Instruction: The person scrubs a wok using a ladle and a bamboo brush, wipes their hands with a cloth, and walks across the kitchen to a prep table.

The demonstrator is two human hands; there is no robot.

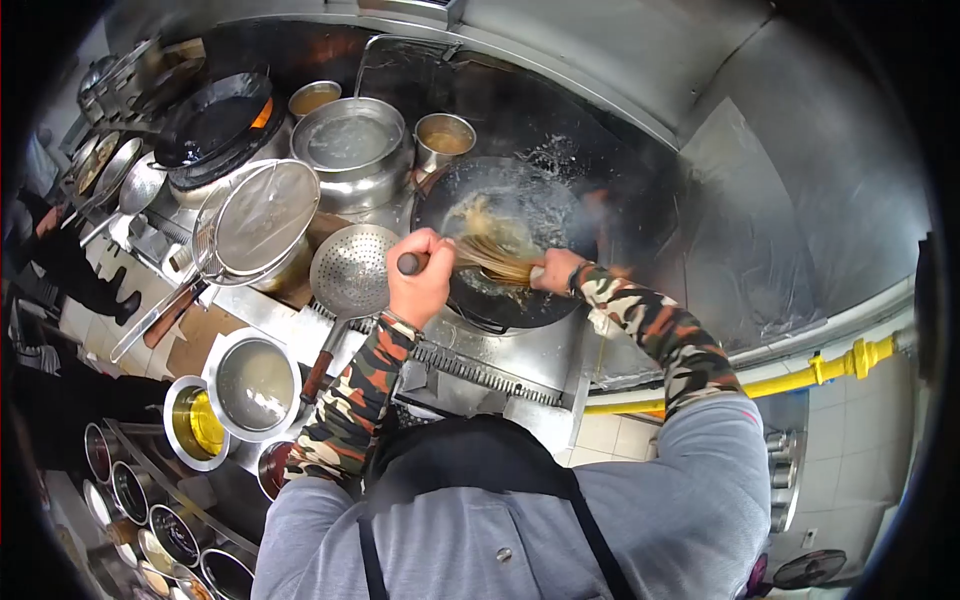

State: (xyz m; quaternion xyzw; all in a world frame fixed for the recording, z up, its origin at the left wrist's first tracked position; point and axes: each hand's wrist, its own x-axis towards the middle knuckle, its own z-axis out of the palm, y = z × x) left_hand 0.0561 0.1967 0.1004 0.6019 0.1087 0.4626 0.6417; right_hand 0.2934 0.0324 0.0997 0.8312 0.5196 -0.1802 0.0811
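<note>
In front of me a dark wok (470, 190) sits on the range, with foamy, steaming liquid inside. My left hand (418, 285) is closed around a handle with a round brown wooden end (411, 263), over the wok's near left side. What is at the far end of that handle I cannot make out. At the wok's right side my right hand (557, 270) is closed on a bamboo wok brush (500, 258), whose bristles fan out to the left over the liquid. Camouflage sleeves cover both forearms.
Left of the wok are a perforated skimmer (352, 270), a mesh strainer (266, 215), a large water pot (350, 182) and a small metal pot (445, 142). Bowls (252, 385) stand nearer me. A yellow gas pipe (790, 378) runs right. People's dark-clothed legs (95, 290) show far left.
</note>
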